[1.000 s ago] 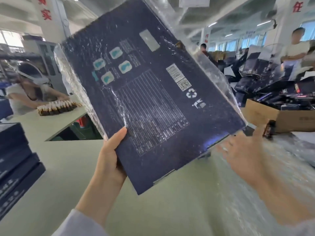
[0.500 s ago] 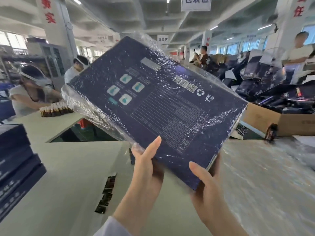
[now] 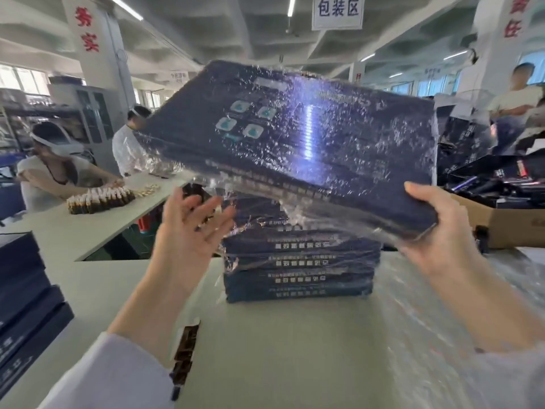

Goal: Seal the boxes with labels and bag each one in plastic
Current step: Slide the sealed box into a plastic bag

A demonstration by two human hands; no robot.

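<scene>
Box (image 3: 295, 137) in plastic (image 3: 156, 160) gripped by right hand (image 3: 439, 231), left hand (image 3: 188, 231) spread empty (blurred), stack (image 3: 298, 267) top hidden

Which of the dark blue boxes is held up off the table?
The bagged box in the right hand; the others lie in stacks on the table.

The bagged box (image 3: 295, 137) now lies flatter, over a stack of bagged boxes (image 3: 298, 270). The left hand (image 3: 188, 228) has let go, fingers spread at the box's 8 o'clock. The right hand (image 3: 436, 231) now grips its 4 o'clock corner.
</scene>
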